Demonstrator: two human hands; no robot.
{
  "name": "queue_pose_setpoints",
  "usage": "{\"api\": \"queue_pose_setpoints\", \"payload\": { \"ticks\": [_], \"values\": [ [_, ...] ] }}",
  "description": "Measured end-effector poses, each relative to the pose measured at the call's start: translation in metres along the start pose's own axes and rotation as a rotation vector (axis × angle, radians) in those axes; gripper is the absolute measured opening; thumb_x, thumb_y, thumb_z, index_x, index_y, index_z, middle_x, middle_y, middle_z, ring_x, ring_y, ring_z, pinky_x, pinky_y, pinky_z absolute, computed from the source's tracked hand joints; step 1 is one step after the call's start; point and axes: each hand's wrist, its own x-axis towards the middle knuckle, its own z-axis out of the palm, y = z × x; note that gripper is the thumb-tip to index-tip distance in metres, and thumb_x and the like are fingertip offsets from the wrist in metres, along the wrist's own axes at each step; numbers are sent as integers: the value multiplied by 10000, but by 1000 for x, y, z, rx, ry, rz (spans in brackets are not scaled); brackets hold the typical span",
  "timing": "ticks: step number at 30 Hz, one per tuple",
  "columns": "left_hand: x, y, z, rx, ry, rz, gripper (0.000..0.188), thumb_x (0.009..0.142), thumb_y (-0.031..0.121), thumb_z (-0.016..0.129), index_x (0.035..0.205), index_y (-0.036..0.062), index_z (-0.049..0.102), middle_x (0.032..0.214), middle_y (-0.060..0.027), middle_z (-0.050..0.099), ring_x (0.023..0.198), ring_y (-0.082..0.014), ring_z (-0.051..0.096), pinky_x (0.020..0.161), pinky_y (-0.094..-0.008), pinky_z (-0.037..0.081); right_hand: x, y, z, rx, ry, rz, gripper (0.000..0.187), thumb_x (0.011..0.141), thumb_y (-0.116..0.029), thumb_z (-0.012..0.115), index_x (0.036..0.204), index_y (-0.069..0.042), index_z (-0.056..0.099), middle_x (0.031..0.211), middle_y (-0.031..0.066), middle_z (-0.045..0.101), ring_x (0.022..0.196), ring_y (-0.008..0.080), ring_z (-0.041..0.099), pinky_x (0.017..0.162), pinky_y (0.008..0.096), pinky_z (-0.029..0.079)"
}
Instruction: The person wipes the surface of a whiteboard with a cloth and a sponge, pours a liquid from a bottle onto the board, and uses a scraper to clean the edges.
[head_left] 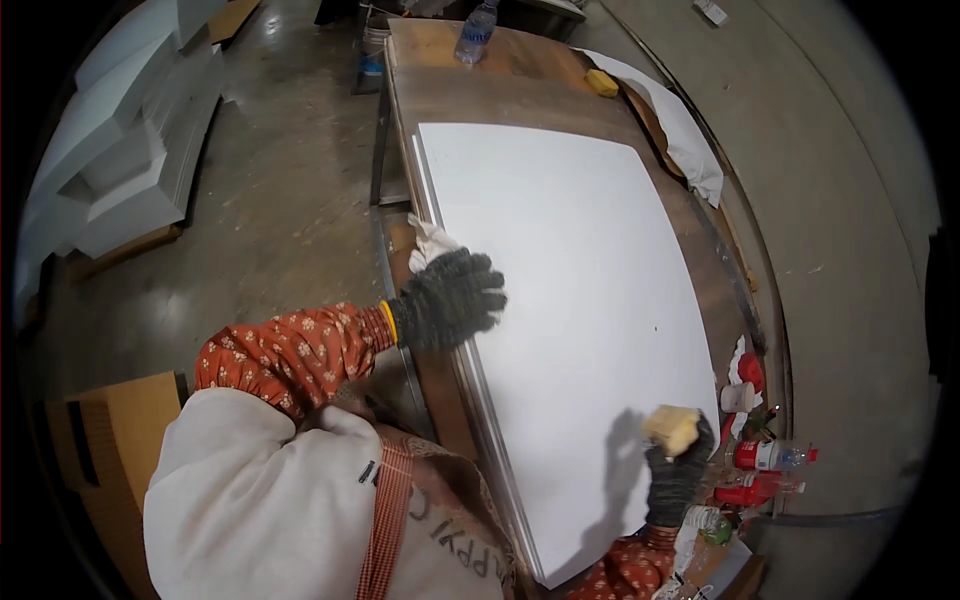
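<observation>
A large white panel lies flat on the brown worktable, with at least one more board edge showing beneath it. My left hand, in a dark knitted glove, rests on the panel's left edge with its fingers stretched out over the white surface. A crumpled white cloth touches the far side of that hand; I cannot tell whether part of it is under the palm. Over the panel's near right side, my gloved right hand is closed around a pale yellow sponge, which casts a shadow on the panel.
The worktable bears a plastic bottle and a yellow block at its far end. Red-labelled bottles and a white cup crowd the right edge. White panels are stacked at the far left; cardboard stands nearer.
</observation>
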Motion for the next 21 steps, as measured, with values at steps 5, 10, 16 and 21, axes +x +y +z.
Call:
{"api": "queue_pose_setpoints", "payload": {
  "ticks": [5,10,16,21],
  "values": [
    [19,21,-24,118,376,20,266,891,215,500,1117,103,586,1266,-88,536,1241,-258,451,1063,-462,332,-4,-39,37,254,-340,-123,707,703,-124,778,1279,-67,372,1270,110,454,1170,244,464,982,376,427],
    [16,69,2,690,777,-13,224,858,201,598,1040,82,649,1132,-84,620,1101,-264,547,989,-397,397,-6,-71,41,180,-535,-227,630,759,-176,745,1278,-62,407,1194,147,526,1090,281,545,916,392,486],
    [-118,131,70,1187,1112,-380,221,873,128,580,1076,72,651,1126,-70,625,1065,-202,561,927,-314,441,-5,-66,37,-86,-701,-511,623,746,-255,744,1238,-10,450,1153,180,546,1062,315,560,882,393,489],
    [-218,178,154,984,1416,-604,236,894,147,575,1102,49,626,1112,-90,624,1044,-208,570,918,-334,444,28,-122,84,-21,-754,-539,594,737,-173,722,1240,-6,454,1133,174,567,1020,300,584,878,375,493]
  ]
}}
